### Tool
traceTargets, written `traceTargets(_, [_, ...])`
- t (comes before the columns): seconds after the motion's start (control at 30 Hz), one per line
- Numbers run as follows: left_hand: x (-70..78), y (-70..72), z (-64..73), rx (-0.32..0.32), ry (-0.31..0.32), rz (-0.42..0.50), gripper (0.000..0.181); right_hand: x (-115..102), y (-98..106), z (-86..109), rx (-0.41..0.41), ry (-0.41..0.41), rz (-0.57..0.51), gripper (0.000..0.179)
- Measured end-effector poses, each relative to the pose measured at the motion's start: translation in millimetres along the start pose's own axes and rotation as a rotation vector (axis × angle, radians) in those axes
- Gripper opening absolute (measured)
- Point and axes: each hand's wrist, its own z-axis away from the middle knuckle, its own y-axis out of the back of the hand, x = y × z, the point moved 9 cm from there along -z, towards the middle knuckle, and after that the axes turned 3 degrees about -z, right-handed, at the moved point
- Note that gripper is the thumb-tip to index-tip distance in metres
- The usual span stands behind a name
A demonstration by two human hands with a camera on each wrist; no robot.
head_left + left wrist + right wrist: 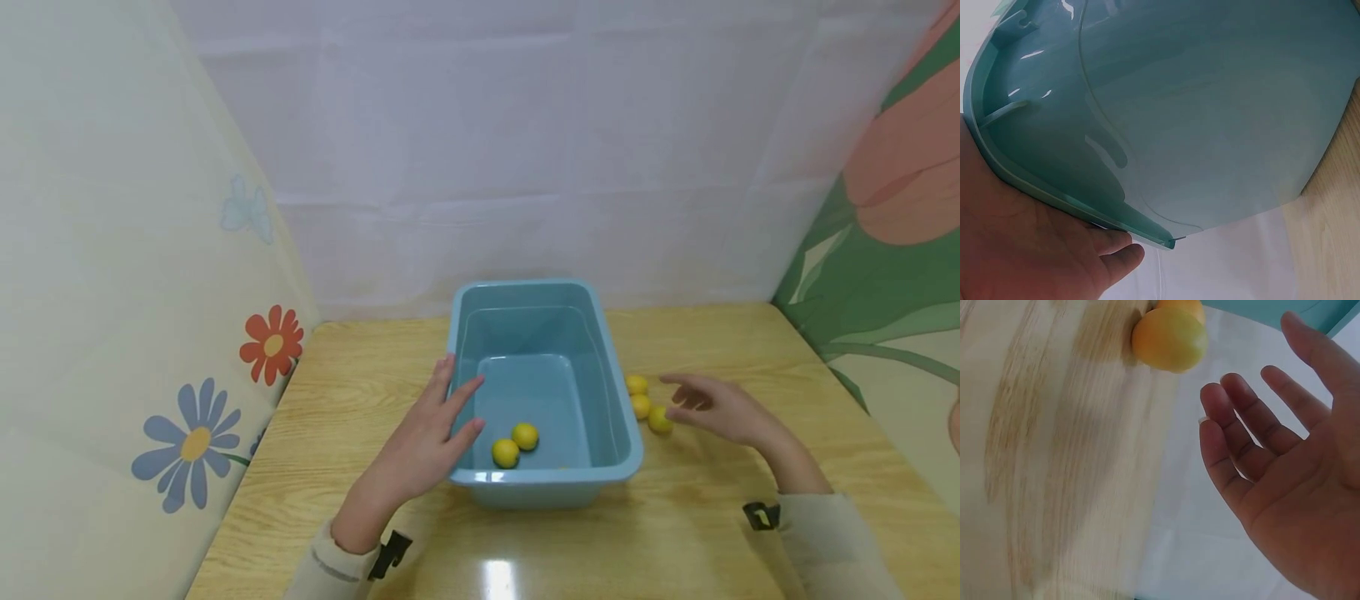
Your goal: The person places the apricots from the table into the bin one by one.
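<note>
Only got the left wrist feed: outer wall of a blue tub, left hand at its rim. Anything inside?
Observer: Yes, the head view shows at least two yellow, lemon-like fruits on the floor of the tub.
Operator: Any outside it?
Observer: Three more fruits sit on the wooden table, just right of the tub in the head view.
Operator: Right hand got one?
Observer: No, the right hand is holding nothing; the right wrist view shows bare fingertips.
</note>
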Motion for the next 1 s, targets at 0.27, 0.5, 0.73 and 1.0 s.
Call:
traceTargets(0.27, [0.5, 0.4, 0.7, 0.004, -0.002, 0.002, 0.06, 9, -8, -0.3, -0.061, 0.005, -0.02, 0.06])
traceTargets(0.5, [0.8, 0.7, 0.2, 0.013, -0.015, 0.002, 0.059, 18, -14, 0.5, -0.116, -0.033, -0.058, 0.062])
traceTargets(0.73, [1.5, 1.2, -0.4, 0.011, -0.009, -0.001, 0.058, 28, -21, 0.9, -0.147, -0.066, -0.076, 0.065])
traceTargets(1.0, [1.3, 0.9, -0.4, 0.01, 0.002, 0.002, 0.057, 37, -28, -1.5, -0.187, -0.108, -0.065, 0.067])
